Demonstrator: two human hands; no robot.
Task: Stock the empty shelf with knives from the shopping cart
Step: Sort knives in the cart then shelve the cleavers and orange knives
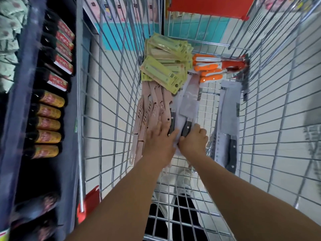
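While the left hand point(160, 141) rests flat-fingered on pink knife packs point(149, 115) at mid-frame in the wire shopping cart point(111, 94), the right hand point(193, 140) grips a carded cleaver point(188, 105).

cart point(111, 94): silver wire
cards point(163, 70): yellow-green
handles point(209, 70): orange and white
knives point(152, 108): pale pink
cleaver point(188, 108): grey, black handle

Both hands reach down into the wire shopping cart point(111, 94): the right hand point(193, 141) grips the black handle of a carded cleaver point(188, 103), and the left hand point(160, 141) lies with fingers extended on the neighbouring pack just beside it. Farther along the cart floor lie pink knives point(151, 110), yellow-green packs point(166, 63) and orange-handled knives point(208, 68), while another carded cleaver point(227, 126) leans, seemingly, against the cart's right wall.
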